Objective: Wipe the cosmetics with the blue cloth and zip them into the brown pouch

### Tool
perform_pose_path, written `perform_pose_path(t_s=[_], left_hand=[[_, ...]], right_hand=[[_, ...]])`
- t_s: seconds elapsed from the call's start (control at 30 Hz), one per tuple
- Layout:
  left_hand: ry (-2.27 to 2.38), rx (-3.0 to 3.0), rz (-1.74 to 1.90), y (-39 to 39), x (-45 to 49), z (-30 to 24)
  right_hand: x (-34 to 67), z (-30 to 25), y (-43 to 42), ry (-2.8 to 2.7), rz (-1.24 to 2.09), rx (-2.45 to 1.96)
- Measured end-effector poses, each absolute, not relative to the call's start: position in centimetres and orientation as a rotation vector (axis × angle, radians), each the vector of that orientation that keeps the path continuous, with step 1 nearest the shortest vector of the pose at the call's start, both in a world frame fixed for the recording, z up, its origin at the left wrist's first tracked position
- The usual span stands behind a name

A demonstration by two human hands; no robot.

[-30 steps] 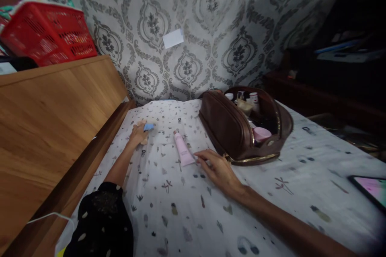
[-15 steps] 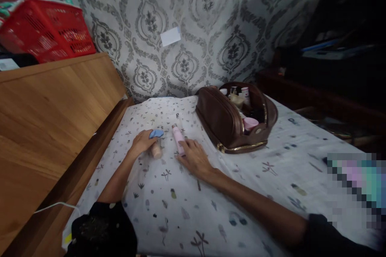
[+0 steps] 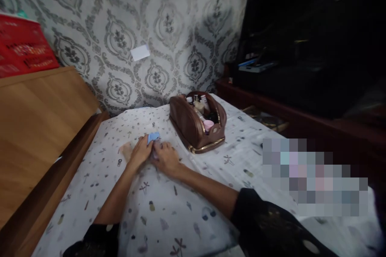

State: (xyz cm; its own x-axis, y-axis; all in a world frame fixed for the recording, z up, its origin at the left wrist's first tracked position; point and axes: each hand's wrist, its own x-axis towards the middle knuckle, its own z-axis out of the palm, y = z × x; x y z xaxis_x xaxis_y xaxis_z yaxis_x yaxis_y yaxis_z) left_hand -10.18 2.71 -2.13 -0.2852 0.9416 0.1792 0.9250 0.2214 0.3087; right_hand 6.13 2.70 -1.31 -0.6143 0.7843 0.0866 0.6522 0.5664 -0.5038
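Evidently, both hands work close together over a white printed cloth point(image 3: 163, 225), in front of the bag's left side. The left hand point(image 3: 140, 154) has its grip closed on a small blue piece point(image 3: 153, 137), which pokes out past its fingertips on the side toward the wall. Just beside it, the right hand point(image 3: 167, 159) curls its fingers over a pinkish item point(image 3: 155, 153); its grip appears closed around this, though most of the item is covered and blurred, so its shape is hard to make out. The item sits between the two hands, just on the near side of the blue piece.

To the left of the left hand, a beige item point(image 3: 126, 151) lies on the cloth, partly hidden by that hand.

To the right of the hands and farther back stands a brown bag point(image 3: 184, 122), its top open and a gold zipper point(image 3: 208, 145) running along its lower edge. Inside are a pink jar point(image 3: 208, 125) and several small containers. A pixelated patch hides whatever is at the right. At the far left, a red basket point(image 3: 25, 46) rests on a wooden panel point(image 3: 45, 120), and a white card point(image 3: 140, 52) shows against the patterned wall point(image 3: 177, 56).
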Motion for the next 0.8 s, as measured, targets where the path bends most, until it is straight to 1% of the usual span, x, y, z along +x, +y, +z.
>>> perform_pose_path(t_s=[0.1, 0.2, 0.3, 0.4, 0.5, 0.6, 0.7, 0.8], left_hand=[[2.369, 1.863, 0.662, 3.0, -10.0, -3.2], [2.288, 1.813, 0.959, 2.9, -10.3, -3.8], [2.221, 1.682, 1.134, 2.7, -10.2, -3.6], [2.069, 1.401, 1.233, 2.4, -9.3, -2.7], [1.967, 1.007, 1.244, 1.6, -8.4, -1.4], [1.811, 0.801, 1.342, 0.9, -7.8, -0.5], [1.767, 0.809, 1.369, 0.4, -7.3, -0.1], [1.821, 0.909, 1.391, 0.0, -6.5, 0.0]], right_hand=[[6.0, -1.1, 2.8, -2.503, 0.66, -1.166], [7.0, -1.4, 3.3, -2.47, 0.759, -1.175], [8.4, -2.1, 4.1, -2.426, 0.919, -1.155], [9.7, -3.3, 5.0, -2.253, 1.259, -1.077], [10.6, -4.7, 5.6, -1.858, 1.688, -0.94], [11.1, -5.2, 5.9, -1.484, 2.01, -0.756], [11.4, -4.9, 6.1, -1.274, 2.246, -0.616], [11.6, -4.4, 6.1, -1.292, 2.325, -0.597]])
